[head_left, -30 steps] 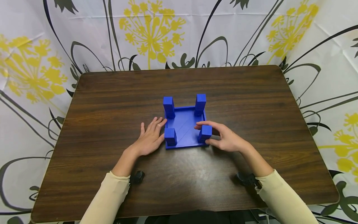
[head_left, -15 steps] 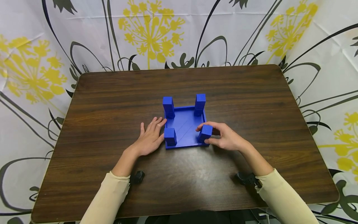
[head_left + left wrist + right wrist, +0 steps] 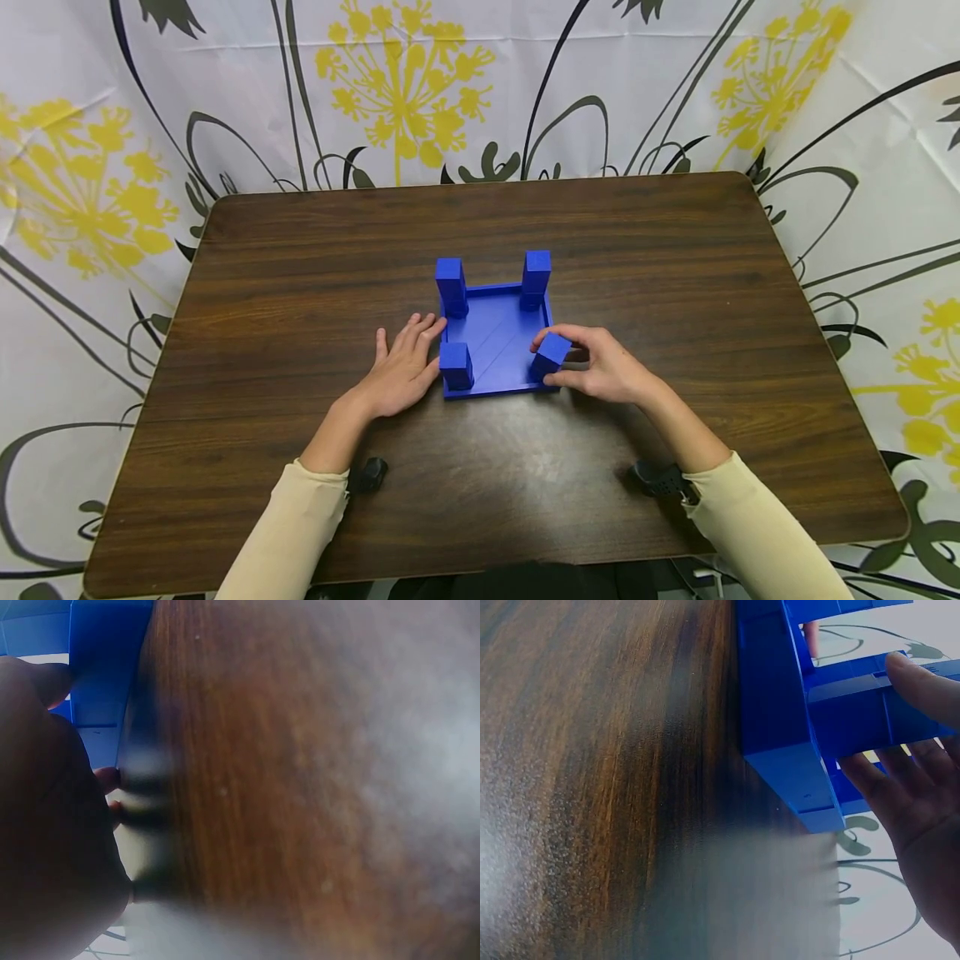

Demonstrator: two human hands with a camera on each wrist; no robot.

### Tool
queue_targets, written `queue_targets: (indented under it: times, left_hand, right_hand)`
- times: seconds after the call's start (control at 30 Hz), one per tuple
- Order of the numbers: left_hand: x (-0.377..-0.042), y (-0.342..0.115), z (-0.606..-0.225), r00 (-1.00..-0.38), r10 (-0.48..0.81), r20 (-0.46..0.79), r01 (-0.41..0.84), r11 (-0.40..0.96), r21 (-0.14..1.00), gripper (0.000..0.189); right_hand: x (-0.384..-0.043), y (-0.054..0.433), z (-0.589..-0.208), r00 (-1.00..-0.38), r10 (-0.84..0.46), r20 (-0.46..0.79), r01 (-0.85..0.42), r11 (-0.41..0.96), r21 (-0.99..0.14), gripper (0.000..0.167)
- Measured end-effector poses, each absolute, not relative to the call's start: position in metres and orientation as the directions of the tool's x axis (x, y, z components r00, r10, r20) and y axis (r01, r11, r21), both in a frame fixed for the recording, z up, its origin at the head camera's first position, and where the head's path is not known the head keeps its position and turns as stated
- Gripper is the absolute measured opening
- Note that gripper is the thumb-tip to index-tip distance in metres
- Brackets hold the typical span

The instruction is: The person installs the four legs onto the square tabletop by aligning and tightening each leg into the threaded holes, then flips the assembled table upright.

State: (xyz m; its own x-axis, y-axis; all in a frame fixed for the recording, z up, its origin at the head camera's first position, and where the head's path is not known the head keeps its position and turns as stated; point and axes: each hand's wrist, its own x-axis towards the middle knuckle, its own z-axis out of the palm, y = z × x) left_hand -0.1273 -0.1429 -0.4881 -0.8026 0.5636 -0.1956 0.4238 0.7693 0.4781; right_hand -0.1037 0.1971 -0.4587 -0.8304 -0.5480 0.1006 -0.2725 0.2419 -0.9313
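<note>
A square blue tray-like panel (image 3: 495, 342) with a raised rim lies on the table, a square blue post standing near each corner. My right hand (image 3: 603, 367) grips the near right post (image 3: 551, 352) between thumb and fingers; the post is turned at an angle to the rim. In the right wrist view the thumb (image 3: 922, 686) lies along this post (image 3: 855, 720), with the fingers on its other side. My left hand (image 3: 401, 371) lies spread on the table, fingertips at the panel's left edge beside the near left post (image 3: 456, 367).
The brown wooden table (image 3: 337, 250) reaches well past the panel on all sides. Two more posts, far left (image 3: 452, 287) and far right (image 3: 536, 279), stand upright. A flower-patterned cloth (image 3: 247, 92) hangs behind the table.
The near right post has turned in my right hand, from square with the rim to angled, as the fingers and thumb shifted slightly. My left hand has stayed put.
</note>
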Motion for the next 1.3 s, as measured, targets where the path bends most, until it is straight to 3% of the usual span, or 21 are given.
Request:
queue_targets:
  times: [0.67,0.87,1.3]
  left_hand:
    - [-0.13,-0.147,-0.502,-0.805,0.571,-0.162,0.427,0.747,0.509,0.064]
    - [-0.129,-0.146,-0.5,-0.806,0.565,-0.174,0.424,0.757,0.497,0.063]
    - [-0.127,-0.143,-0.491,-0.799,0.569,-0.192,0.422,0.76,0.494,0.062]
  right_hand:
    - [-0.1,0.189,-0.45,-0.882,-0.469,0.057,-0.242,0.347,-0.906,0.042]
    - [-0.093,0.184,-0.425,-0.887,-0.456,0.071,-0.25,0.347,-0.904,0.039]
    - [-0.091,0.179,-0.427,-0.918,-0.385,0.093,-0.234,0.337,-0.912,0.039]
